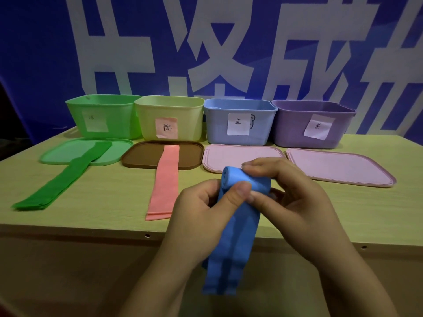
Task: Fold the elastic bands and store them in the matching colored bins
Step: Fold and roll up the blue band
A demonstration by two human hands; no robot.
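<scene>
Underneath everything runs a pale yellow-green wooden table [109, 209], its front edge near the camera, and behind it hangs a blue backdrop [41, 46] with large white characters.

Both hands meet over the table's front edge, gripping the blue band [231, 243]. Its upper end is rolled into a coil between them, while the loose tail hangs down below the hands, past the table edge. The left hand [199, 211] has its thumb pressed on the front of the band just under the coil, fingers curled behind. The right hand [290, 197] pinches the coil from the top and side with bent fingertips; how far its thumb wraps round is hard to tell.

Beyond the left hand lies the pink band [163, 186], flat, its far end on a brown lid [142, 156]. Further left the green band [61, 181] stretches from a green lid [61, 152]. Just past the right hand sit two pink lids [338, 168].

At the back stand four labelled bins in a row: green bin [103, 110], yellow bin [169, 110], blue bin [238, 133] and purple bin [295, 126], the blue one straight beyond the hands.
</scene>
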